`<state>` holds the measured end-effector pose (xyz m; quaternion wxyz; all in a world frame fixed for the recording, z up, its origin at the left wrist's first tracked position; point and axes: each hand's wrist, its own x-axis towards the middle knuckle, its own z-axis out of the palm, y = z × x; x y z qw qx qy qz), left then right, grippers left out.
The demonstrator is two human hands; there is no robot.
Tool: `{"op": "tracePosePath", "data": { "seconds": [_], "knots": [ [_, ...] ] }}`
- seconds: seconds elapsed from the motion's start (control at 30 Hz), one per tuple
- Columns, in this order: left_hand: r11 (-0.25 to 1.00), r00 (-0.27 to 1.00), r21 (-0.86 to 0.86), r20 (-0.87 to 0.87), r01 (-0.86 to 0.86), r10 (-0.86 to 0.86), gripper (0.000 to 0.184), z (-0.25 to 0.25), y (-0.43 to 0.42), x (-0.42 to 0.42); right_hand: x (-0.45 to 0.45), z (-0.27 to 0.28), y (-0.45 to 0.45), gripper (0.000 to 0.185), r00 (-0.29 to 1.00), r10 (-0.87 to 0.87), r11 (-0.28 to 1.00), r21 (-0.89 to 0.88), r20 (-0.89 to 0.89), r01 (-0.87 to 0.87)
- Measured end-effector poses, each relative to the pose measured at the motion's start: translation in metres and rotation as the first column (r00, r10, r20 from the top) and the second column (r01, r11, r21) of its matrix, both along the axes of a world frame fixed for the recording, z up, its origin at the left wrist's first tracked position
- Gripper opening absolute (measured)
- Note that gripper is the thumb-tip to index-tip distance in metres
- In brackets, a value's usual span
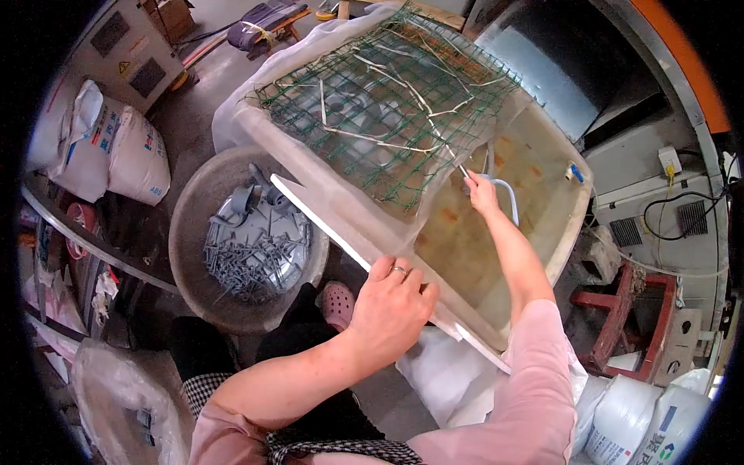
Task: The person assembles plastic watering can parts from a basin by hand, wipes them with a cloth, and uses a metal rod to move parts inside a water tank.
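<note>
My left hand [394, 308], a ring on one finger, is curled over a long white strip [322, 222] along the near rim of a large water tub [310, 182]. My right hand [482, 192] reaches over the tub, closed round the end of a thin pale stick [438, 133]. Beyond the hand, the stick runs onto a green wire mesh [403, 182] that covers the far part of the tub. Branching pale sticks lie across this mesh. Grey round parts [380, 116] show dimly beneath it. A pale hose [508, 198] dips into the cloudy water beside my right hand.
A round basin [190, 232] holding many small grey plastic pieces stands left of the tub. White sacks [136, 155] stand at the left, more sacks [632, 418] at lower right. A red metal frame [612, 325] sits right of the tub. A clear plastic bag [128, 395] lies lower left.
</note>
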<state>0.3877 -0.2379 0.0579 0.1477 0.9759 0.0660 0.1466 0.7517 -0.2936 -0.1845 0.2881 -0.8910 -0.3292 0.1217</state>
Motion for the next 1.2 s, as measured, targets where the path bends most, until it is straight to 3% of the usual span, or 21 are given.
{"op": "tracePosePath", "data": {
  "seconds": [0.1, 0.23, 0.43, 0.57, 0.7, 0.77, 0.87, 1.0, 1.07, 1.2],
  "knots": [
    [1.000, 1.000, 0.019, 0.030, -0.007, 0.006, 0.008, -0.001, 0.000, 0.002, -0.002, 0.014, 0.021, 0.033, 0.995, -0.069, 0.993, -0.095, 0.069, 0.075],
    [1.000, 0.999, 0.009, 0.044, -0.028, 0.028, 0.010, -0.001, -0.001, 0.004, 0.006, 0.024, 0.038, 0.036, 0.991, -0.131, 0.964, -0.232, -0.002, 0.127],
    [0.999, 0.999, 0.022, 0.041, -0.037, 0.036, 0.012, -0.003, -0.001, 0.006, -0.007, 0.060, 0.028, 0.035, 0.978, -0.200, 0.937, -0.280, 0.067, 0.211],
    [1.000, 1.000, 0.014, 0.027, -0.002, 0.002, 0.014, -0.003, -0.003, 0.004, 0.008, 0.036, -0.016, 0.034, 0.994, -0.066, 0.981, -0.177, 0.087, 0.081],
    [1.000, 1.000, 0.021, 0.010, 0.023, -0.023, 0.015, 0.000, -0.006, 0.000, -0.012, 0.056, -0.065, 0.032, 0.994, -0.069, 0.989, -0.127, 0.088, 0.079],
    [0.999, 0.999, 0.023, 0.027, 0.024, -0.024, 0.015, -0.001, -0.006, 0.001, -0.019, 0.065, -0.085, 0.030, 0.986, -0.166, 0.976, -0.148, -0.017, 0.162],
    [0.999, 0.999, 0.028, 0.034, 0.021, -0.022, 0.016, 0.000, -0.008, 0.001, -0.011, 0.054, -0.098, 0.031, 0.983, -0.160, 0.980, -0.103, 0.095, 0.169],
    [0.999, 0.999, 0.048, 0.043, 0.022, -0.024, 0.017, -0.002, -0.012, 0.002, -0.001, 0.055, -0.066, 0.032, 0.968, -0.244, 0.958, -0.140, 0.055, 0.250],
    [0.998, 0.999, 0.057, 0.040, 0.016, -0.018, 0.015, -0.003, -0.010, 0.001, 0.009, 0.049, -0.047, 0.033, 0.986, -0.136, 0.983, -0.110, 0.093, 0.146],
    [1.000, 0.999, 0.019, 0.051, -0.007, 0.006, 0.012, -0.002, -0.003, 0.001, 0.020, 0.046, -0.009, 0.031, 0.993, -0.092, 0.992, -0.077, 0.076, 0.098]
  ]
}}
